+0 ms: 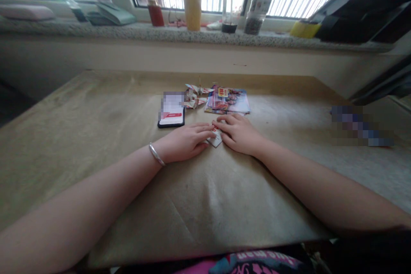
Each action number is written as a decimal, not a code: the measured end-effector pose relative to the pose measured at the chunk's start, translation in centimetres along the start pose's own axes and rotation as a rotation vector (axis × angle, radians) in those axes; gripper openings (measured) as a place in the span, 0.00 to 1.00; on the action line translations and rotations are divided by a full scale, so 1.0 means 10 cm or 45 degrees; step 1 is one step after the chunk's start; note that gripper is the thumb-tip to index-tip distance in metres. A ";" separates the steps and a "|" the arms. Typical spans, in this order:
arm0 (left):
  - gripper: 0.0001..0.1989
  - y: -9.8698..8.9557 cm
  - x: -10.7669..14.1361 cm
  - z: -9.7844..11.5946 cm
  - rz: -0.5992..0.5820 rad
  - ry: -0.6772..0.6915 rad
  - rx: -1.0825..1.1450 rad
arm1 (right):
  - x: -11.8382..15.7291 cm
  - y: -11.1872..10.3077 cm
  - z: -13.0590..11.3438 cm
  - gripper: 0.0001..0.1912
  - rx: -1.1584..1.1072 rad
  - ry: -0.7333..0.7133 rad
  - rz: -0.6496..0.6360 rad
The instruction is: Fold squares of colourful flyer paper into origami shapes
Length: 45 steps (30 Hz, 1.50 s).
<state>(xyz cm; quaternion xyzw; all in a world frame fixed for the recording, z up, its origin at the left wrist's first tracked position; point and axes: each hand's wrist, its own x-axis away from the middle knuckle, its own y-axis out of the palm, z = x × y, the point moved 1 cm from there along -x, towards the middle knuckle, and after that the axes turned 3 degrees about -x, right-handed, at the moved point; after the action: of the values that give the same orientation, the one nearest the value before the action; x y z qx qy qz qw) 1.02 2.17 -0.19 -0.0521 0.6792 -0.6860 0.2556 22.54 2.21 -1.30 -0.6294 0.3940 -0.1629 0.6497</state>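
A small folded piece of printed paper (pixel 216 140) lies flat on the table, its pointed corner towards me. My left hand (pixel 189 139) rests over its left side with the fingers stretched out, and a silver bangle circles that wrist. From the other side my right hand (pixel 239 133) lies flat with its fingers spread, the tips touching the paper's right and far edges. Both hands cover much of the paper, so its full shape is hidden. Just beyond them sit folded paper cranes (pixel 195 102) and a stack of colourful printed leaflets (pixel 229 100).
A phone (pixel 171 111) with its screen lit lies left of the cranes. The table (pixel 128 94) has a tan cover. Along the windowsill (pixel 122 31) stand a red-capped container (pixel 156 13), a tall yellow cylinder (pixel 192 0) and a clear jar (pixel 257 13).
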 end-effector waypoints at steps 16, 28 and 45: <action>0.16 -0.08 -0.02 0.01 -0.065 0.056 0.023 | -0.03 0.02 0.03 0.26 0.046 0.130 -0.026; 0.14 -0.16 0.05 -0.03 -0.081 0.077 -0.095 | -0.03 0.03 0.00 0.25 0.038 0.198 -0.067; 0.13 -0.06 0.07 0.00 0.007 0.002 0.077 | 0.00 0.00 0.00 0.15 -0.316 -0.013 0.080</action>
<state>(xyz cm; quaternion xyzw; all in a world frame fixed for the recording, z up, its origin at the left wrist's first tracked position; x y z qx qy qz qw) 0.27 1.89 0.15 -0.0419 0.6586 -0.7055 0.2582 22.55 2.23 -1.25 -0.6932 0.4274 -0.0891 0.5735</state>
